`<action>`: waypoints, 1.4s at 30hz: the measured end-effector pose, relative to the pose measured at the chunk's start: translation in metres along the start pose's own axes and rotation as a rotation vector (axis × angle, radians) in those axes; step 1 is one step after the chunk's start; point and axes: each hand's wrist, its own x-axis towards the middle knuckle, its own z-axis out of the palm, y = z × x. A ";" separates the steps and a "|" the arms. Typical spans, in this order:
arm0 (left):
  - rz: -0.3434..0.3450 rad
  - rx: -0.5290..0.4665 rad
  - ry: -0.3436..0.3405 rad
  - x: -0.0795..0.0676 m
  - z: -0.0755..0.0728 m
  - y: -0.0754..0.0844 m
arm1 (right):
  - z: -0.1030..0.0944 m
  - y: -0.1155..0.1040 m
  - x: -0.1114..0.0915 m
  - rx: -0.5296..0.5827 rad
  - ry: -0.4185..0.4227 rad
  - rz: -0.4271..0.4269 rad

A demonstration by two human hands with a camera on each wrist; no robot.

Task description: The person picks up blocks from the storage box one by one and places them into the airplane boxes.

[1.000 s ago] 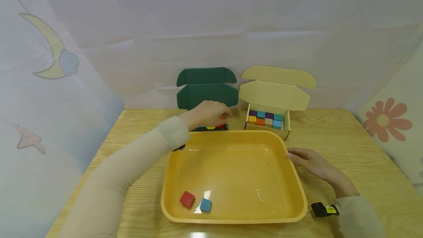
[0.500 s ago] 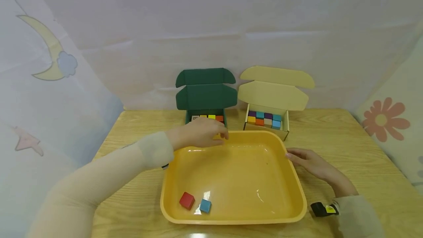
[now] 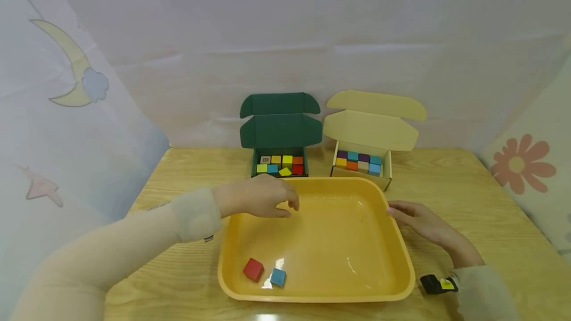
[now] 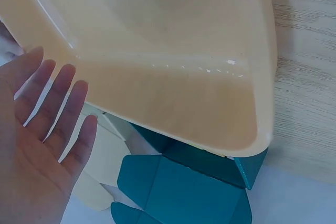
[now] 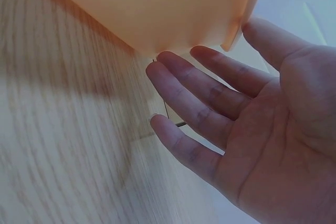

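Observation:
My left hand (image 3: 263, 196) hovers above the far left part of the yellow tray (image 3: 339, 298), holding nothing. Its fingers spread apart in the left wrist view. At the tray's right side, my right hand (image 3: 421, 219) holds the wall, thumb over the rim and fingertips against the outside. A red cube (image 3: 253, 270) and a smaller blue cube (image 3: 278, 277) lie near each other in the tray's near left corner. Behind the tray, the green box (image 3: 281, 130) has its lid up, with several coloured cubes inside. One yellow cube (image 3: 285, 172) there sits turned askew.
Right of the green box stands a cream box (image 3: 370, 130), lid raised, packed with several coloured cubes (image 3: 363, 166). Both boxes stand near the back edge of the wooden table (image 3: 468, 182), before a pale patterned cloth (image 3: 285, 24). A black strap (image 3: 431, 284) shows at my right wrist.
My left hand has withdrawn from the green box toward me and over the tray, uncovering the cubes in the box. The right hand has stayed at the tray's side.

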 end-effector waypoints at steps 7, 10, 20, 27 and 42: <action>0.030 -0.014 -0.052 -0.010 0.004 0.011 | 0.001 0.001 -0.001 0.010 0.002 -0.014; 0.024 -0.009 -0.085 -0.014 0.007 0.013 | 0.000 0.001 -0.002 0.012 0.006 -0.016; 0.056 0.125 -0.133 -0.033 0.027 0.028 | 0.001 0.002 -0.002 0.018 0.004 -0.009; 0.060 0.152 -0.135 -0.048 0.038 0.037 | 0.000 0.000 0.000 0.014 0.008 -0.012; 0.073 0.271 -0.099 -0.069 0.059 0.040 | 0.002 -0.003 0.000 -0.022 0.026 0.023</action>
